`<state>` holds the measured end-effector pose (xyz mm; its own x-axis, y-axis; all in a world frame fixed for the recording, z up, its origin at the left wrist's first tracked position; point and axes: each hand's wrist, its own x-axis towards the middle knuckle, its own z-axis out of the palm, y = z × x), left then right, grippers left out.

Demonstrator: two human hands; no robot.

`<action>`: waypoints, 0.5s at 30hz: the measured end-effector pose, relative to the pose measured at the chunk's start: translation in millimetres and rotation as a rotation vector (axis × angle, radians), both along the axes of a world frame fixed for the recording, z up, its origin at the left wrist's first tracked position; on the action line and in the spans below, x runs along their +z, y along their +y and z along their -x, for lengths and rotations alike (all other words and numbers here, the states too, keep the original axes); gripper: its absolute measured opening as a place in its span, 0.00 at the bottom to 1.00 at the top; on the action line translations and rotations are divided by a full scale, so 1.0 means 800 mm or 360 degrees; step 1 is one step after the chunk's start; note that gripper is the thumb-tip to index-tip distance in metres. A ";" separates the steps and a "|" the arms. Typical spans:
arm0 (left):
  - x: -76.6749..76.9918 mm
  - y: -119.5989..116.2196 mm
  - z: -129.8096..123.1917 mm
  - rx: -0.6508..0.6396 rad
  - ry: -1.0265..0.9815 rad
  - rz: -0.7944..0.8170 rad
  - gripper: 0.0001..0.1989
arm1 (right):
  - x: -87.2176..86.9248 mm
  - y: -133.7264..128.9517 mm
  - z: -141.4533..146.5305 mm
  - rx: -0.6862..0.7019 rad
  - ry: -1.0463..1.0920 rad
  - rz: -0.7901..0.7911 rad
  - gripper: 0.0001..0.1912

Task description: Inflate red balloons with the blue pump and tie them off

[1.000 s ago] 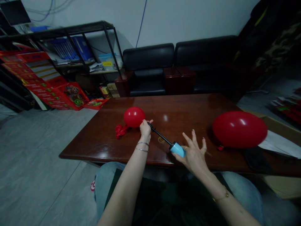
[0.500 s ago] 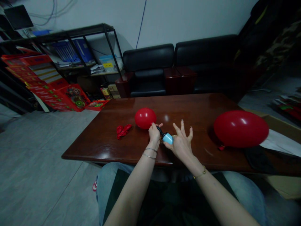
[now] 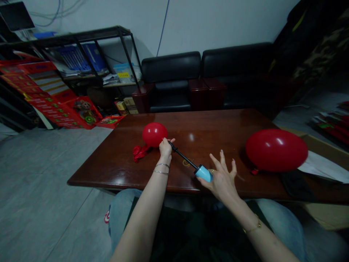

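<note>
My left hand: Closed at the neck of the small red balloon, my hand (image 3: 165, 148) pinches it against the pump's black tip, my forearm reaching forward and two thin metal bangles at the wrist.
My right hand: Thumb and index finger clamp the pump's blue end while the other fingers of this hand (image 3: 222, 181) fan upward, a ring on one, a gold-toned bracelet at the wrist.
The pump: Slanting between my two hands, the pump (image 3: 204, 173) shows a slim black rod and a smooth, light-blue cylinder, with the blue end nearer to me.
Small balloon: Round, glossy and taut, the small red balloon (image 3: 154, 134) sits just beyond my left hand.
Limp rubber: Crumpled red balloons (image 3: 140, 153) lie in soft folds just beside it.
Large balloon: A swollen oval, the large red balloon (image 3: 276, 150) rests to the right, its knotted end toward me.
Loose bands: Thin yellowish bands (image 3: 187, 162) lie under the rod.
Surface: Polished brown wood, the surface (image 3: 109, 163) has its near edge just before my knees; a stretch of it separates my right hand from the large balloon.
</note>
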<state>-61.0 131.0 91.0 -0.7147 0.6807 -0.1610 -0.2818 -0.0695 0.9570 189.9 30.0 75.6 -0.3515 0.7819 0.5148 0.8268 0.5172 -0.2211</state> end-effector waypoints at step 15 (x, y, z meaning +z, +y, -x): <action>-0.020 -0.018 -0.069 -0.0175 0.0017 -0.0037 0.16 | 0.023 0.036 0.070 -0.0025 0.0077 0.0090 0.16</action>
<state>-5.8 116.9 74.9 -0.6371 0.7585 -0.1370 -0.2787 -0.0610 0.9584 134.0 59.1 94.1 -0.3150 0.8154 0.4857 0.8224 0.4900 -0.2892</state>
